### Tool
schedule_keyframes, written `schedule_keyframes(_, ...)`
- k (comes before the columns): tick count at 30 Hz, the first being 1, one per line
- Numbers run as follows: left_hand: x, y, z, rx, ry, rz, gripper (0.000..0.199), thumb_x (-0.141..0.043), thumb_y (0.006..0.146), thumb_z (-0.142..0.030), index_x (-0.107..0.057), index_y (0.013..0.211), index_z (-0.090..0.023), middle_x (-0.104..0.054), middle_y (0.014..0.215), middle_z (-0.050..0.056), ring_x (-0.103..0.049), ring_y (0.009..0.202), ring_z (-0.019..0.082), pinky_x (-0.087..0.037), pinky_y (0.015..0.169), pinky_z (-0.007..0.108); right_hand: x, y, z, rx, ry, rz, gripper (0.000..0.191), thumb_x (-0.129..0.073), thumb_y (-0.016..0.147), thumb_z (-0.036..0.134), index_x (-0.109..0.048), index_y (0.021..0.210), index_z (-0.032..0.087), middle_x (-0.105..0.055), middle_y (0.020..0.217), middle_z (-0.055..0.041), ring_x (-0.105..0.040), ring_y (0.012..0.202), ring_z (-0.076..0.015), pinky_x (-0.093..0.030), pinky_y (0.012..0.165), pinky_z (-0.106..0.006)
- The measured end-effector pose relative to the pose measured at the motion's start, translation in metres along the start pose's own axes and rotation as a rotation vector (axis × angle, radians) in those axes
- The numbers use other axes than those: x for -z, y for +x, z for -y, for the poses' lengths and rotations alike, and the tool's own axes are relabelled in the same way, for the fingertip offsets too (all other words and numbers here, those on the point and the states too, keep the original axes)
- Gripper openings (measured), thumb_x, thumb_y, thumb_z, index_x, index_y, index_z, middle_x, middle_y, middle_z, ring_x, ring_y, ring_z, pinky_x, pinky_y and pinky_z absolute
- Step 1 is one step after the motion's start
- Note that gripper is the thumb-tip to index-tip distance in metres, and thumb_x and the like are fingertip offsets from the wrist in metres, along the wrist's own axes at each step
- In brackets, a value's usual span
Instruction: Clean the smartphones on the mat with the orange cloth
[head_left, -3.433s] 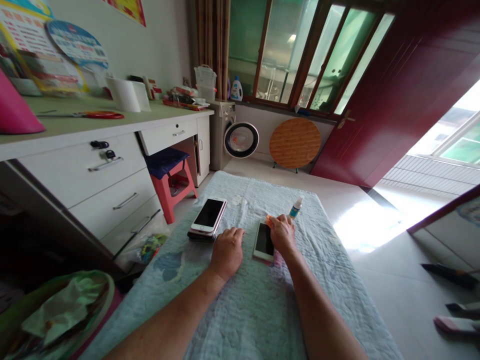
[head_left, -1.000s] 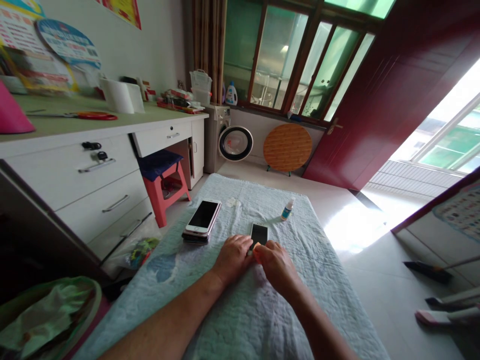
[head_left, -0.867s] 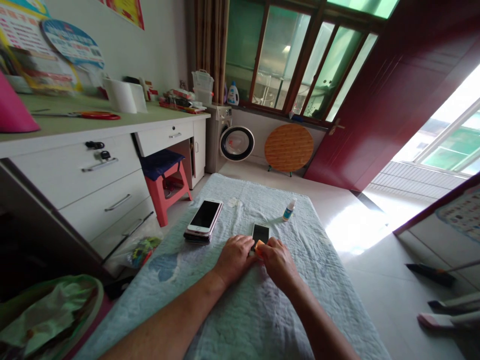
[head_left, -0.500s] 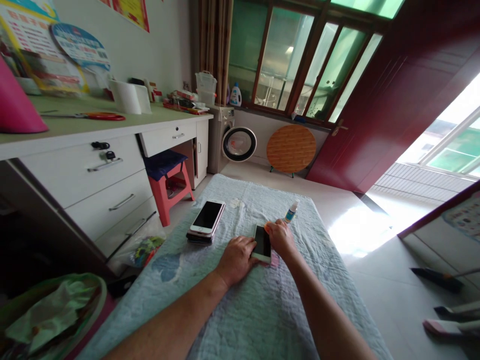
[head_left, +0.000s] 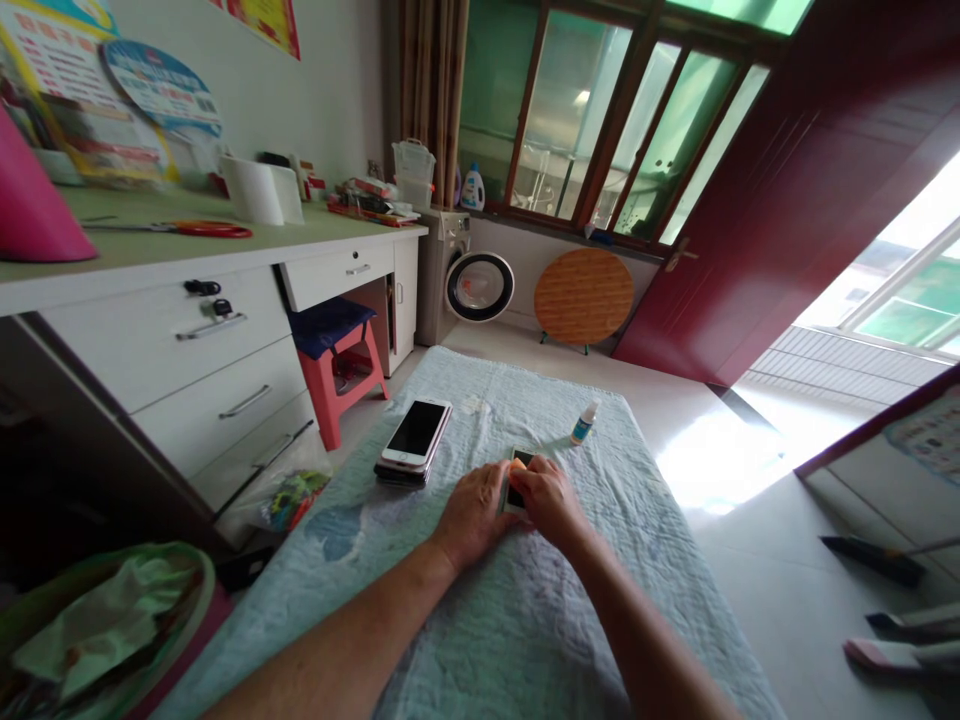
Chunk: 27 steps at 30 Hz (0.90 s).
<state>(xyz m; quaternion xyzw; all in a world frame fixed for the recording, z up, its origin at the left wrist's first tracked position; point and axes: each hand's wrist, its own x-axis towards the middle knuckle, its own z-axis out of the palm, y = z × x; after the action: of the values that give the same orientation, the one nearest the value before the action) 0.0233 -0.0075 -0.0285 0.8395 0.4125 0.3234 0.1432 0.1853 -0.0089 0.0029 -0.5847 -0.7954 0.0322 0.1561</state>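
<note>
A white-framed smartphone lies on the pale blue quilted cover, partly hidden by both hands. My left hand grips it along its left side. On its dark screen, my right hand presses a small orange pad, pinched in the fingers; whether it is sponge or cloth I cannot tell. Beyond the right hand stands a small clear spray bottle with a blue label. To the left is a stack of several phones, a white one on top with its dark screen facing up.
A white desk runs along the left, with a red stool tucked at it. A lined waste bin is at lower left. Farther off are a washing machine with its door ajar and a round wooden tabletop.
My right hand has moved left and slightly down across the phone's screen with the orange pad, now covering more of the phone. My left hand stays at the phone's left side.
</note>
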Motion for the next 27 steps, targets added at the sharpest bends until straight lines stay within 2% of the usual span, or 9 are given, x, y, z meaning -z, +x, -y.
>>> schedule_keyframes(5,0.0,0.002,0.001,0.004,0.046,0.009,0.048,-0.053,0.091,-0.045,-0.049,0.129,-0.017,-0.062,0.121,0.014,-0.059,0.112,0.028,-0.048,0.096,0.045,0.012,-0.022,0.012,0.042,0.088,0.07,0.024,-0.05,0.094,0.022,-0.067,0.077,0.02,-0.051,0.078,-0.0011,-0.045,0.074,-0.0128,-0.03,0.068,-0.024)
schedule_keyframes(9,0.006,0.003,-0.001,0.007,0.033,0.114,0.04,-0.058,0.089,-0.041,-0.059,0.123,-0.018,-0.063,0.126,0.011,-0.057,0.117,0.027,-0.044,0.102,0.043,0.022,-0.032,0.015,0.046,0.142,0.118,0.026,-0.048,0.095,0.021,-0.067,0.077,0.02,-0.05,0.078,-0.0005,-0.046,0.072,-0.0115,-0.03,0.067,-0.023)
schedule_keyframes(18,0.014,0.003,0.001,0.015,0.027,0.204,0.042,-0.069,0.082,-0.029,-0.061,0.122,-0.018,-0.061,0.131,0.009,-0.054,0.121,0.026,-0.04,0.106,0.042,0.04,-0.044,-0.004,-0.037,0.082,0.186,0.037,-0.041,0.098,0.028,-0.068,0.074,0.02,-0.052,0.073,-0.0015,-0.048,0.071,-0.0126,-0.031,0.071,-0.025)
schedule_keyframes(23,0.016,0.004,0.0,0.022,0.023,0.246,0.045,-0.065,0.082,-0.024,-0.059,0.126,-0.016,-0.059,0.133,0.009,-0.05,0.125,0.026,-0.036,0.109,0.041,0.031,-0.041,0.006,-0.005,0.073,0.149,0.03,-0.046,0.096,0.024,-0.067,0.075,0.02,-0.053,0.077,-0.0018,-0.048,0.076,-0.0129,-0.031,0.072,-0.024)
schedule_keyframes(27,0.016,0.004,-0.002,0.022,0.018,0.229,0.042,-0.059,0.082,-0.02,-0.06,0.123,-0.016,-0.061,0.13,0.009,-0.052,0.122,0.025,-0.037,0.109,0.04,0.016,-0.035,0.021,0.052,0.098,0.077,0.026,-0.046,0.097,0.026,-0.066,0.08,0.02,-0.052,0.081,-0.0021,-0.046,0.079,-0.0136,-0.032,0.072,-0.024)
